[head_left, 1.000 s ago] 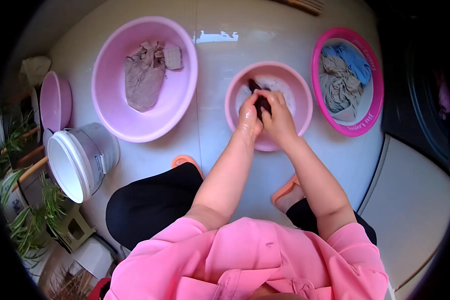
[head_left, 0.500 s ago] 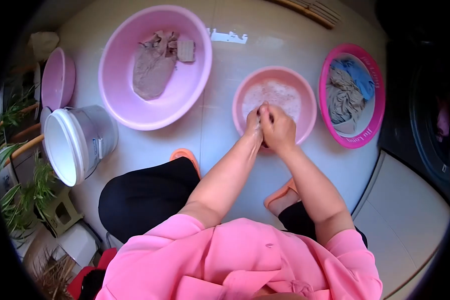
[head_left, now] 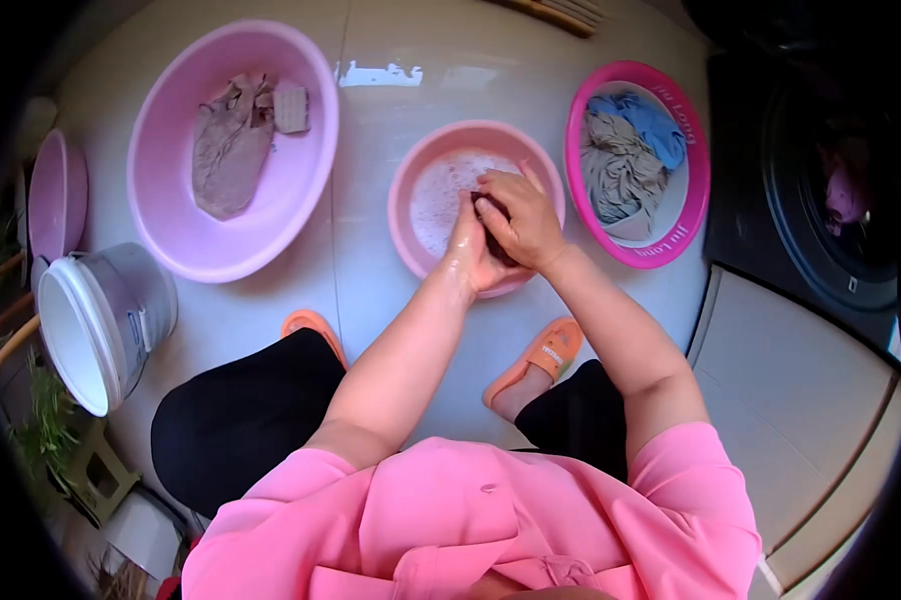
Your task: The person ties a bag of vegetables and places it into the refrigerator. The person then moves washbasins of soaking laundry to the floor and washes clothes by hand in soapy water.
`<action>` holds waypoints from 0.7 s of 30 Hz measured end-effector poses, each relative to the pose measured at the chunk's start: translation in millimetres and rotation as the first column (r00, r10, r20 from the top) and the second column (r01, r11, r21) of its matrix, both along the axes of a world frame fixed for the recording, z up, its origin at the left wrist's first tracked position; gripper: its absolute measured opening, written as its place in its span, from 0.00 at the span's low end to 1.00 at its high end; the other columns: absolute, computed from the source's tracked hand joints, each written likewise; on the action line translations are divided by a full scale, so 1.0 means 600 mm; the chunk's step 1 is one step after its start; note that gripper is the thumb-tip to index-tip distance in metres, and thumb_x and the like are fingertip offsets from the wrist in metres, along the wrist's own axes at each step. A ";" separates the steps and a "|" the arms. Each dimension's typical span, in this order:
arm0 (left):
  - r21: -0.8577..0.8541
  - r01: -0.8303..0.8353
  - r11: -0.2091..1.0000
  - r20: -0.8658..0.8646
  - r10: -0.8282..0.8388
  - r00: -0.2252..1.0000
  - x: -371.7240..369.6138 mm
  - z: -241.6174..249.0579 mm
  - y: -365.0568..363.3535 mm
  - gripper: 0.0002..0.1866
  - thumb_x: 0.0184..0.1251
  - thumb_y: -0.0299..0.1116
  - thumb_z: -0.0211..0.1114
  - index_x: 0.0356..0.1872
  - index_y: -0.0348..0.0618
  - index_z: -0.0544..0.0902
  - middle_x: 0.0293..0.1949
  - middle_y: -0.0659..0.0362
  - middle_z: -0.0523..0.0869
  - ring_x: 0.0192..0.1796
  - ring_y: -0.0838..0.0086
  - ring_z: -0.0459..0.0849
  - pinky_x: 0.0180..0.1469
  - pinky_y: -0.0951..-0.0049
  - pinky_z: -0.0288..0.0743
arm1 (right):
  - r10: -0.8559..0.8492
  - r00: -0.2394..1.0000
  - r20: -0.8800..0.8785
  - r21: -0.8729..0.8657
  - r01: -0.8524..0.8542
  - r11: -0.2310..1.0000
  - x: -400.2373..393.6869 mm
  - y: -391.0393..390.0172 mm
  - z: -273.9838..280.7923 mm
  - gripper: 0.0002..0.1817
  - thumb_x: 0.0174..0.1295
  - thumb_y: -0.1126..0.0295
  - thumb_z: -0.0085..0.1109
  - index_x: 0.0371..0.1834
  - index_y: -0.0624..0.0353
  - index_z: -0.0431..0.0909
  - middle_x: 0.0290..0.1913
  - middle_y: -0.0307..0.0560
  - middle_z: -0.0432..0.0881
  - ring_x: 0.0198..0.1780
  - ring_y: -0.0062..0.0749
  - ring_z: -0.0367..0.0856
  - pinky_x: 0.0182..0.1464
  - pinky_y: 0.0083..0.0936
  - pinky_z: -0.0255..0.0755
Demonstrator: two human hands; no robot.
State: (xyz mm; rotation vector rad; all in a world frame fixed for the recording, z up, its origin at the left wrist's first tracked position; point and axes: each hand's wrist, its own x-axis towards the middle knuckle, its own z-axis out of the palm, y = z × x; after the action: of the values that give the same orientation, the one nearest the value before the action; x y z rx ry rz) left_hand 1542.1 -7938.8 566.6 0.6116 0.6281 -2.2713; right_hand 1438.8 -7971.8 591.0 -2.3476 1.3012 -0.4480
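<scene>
A small dark wet cloth (head_left: 484,204), mostly hidden by my fingers, is pressed between my two hands. My left hand (head_left: 473,252) cups it from the left and below, with wet suds at the wrist. Curled over it from the right is my right hand (head_left: 523,218). Both hands are over the near right part of a small pink basin (head_left: 402,200), where foamy water (head_left: 437,205) shows. What kind of cloth it is cannot be made out.
A large pink basin (head_left: 310,190) at the left holds a greyish-brown cloth (head_left: 228,160). On the right, a magenta-rimmed basin (head_left: 698,160) contains blue and beige laundry (head_left: 625,165). A white bucket (head_left: 75,335) lies tipped at the left. A dark front-loading machine (head_left: 770,190) stands far right.
The hands have shifted from tightly clasped to a looser hold, with the dark cloth showing more between them. The whole view has swung, so the basins appear farther left.
</scene>
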 end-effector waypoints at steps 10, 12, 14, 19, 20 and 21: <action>0.092 -0.005 0.996 0.175 -0.012 0.985 -0.017 -0.021 0.009 0.31 0.66 0.63 0.31 0.48 0.50 0.73 0.47 0.55 0.77 0.48 0.64 0.77 0.46 0.58 0.72 | -0.194 0.950 0.244 0.224 0.139 0.965 0.048 0.034 0.035 0.09 0.51 0.70 0.55 0.33 0.62 0.71 0.32 0.55 0.73 0.35 0.52 0.73 0.36 0.36 0.68; 0.075 -0.014 0.997 0.214 -0.002 0.977 -0.024 -0.029 0.017 0.30 0.66 0.62 0.32 0.47 0.50 0.73 0.46 0.55 0.78 0.47 0.64 0.77 0.45 0.58 0.73 | -0.275 0.940 0.200 0.277 0.215 0.937 0.054 0.033 0.034 0.09 0.55 0.67 0.55 0.30 0.63 0.71 0.27 0.58 0.73 0.30 0.55 0.73 0.31 0.38 0.67; 0.059 -0.023 0.998 0.253 0.008 0.968 -0.030 -0.037 0.023 0.29 0.67 0.61 0.33 0.46 0.49 0.73 0.44 0.55 0.78 0.46 0.64 0.78 0.44 0.58 0.73 | -0.297 0.939 0.172 0.302 0.237 0.923 0.058 0.033 0.037 0.11 0.57 0.66 0.54 0.28 0.64 0.71 0.24 0.54 0.72 0.26 0.45 0.70 0.30 0.33 0.66; 0.017 -0.031 0.999 0.342 0.023 0.939 -0.040 -0.061 0.031 0.26 0.68 0.58 0.36 0.43 0.47 0.73 0.41 0.55 0.79 0.43 0.65 0.79 0.42 0.59 0.73 | -0.357 0.925 0.132 0.409 0.278 0.869 0.058 0.028 0.026 0.16 0.61 0.63 0.52 0.23 0.65 0.71 0.18 0.49 0.70 0.22 0.28 0.65 0.27 0.27 0.64; 0.007 -0.040 0.999 0.355 0.035 0.934 -0.044 -0.066 0.032 0.26 0.68 0.58 0.37 0.43 0.47 0.73 0.40 0.55 0.79 0.43 0.65 0.79 0.41 0.59 0.73 | -0.394 0.910 0.127 0.430 0.308 0.849 0.060 0.027 0.025 0.17 0.62 0.61 0.52 0.22 0.65 0.71 0.18 0.47 0.69 0.23 0.27 0.65 0.27 0.26 0.63; 0.000 -0.052 0.999 0.370 0.048 0.928 -0.041 -0.059 0.032 0.25 0.68 0.57 0.38 0.42 0.47 0.73 0.40 0.55 0.79 0.42 0.65 0.79 0.41 0.59 0.73 | -0.431 0.894 0.122 0.452 0.337 0.826 0.063 0.026 0.023 0.19 0.62 0.60 0.51 0.22 0.65 0.71 0.17 0.45 0.69 0.23 0.25 0.65 0.27 0.26 0.63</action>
State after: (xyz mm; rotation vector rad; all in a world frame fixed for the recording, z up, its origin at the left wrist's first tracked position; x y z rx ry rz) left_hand 1517.4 -7919.8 531.5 0.9882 0.4613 -2.0298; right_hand 1476.3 -7956.2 604.8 -1.6307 1.5857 -0.4744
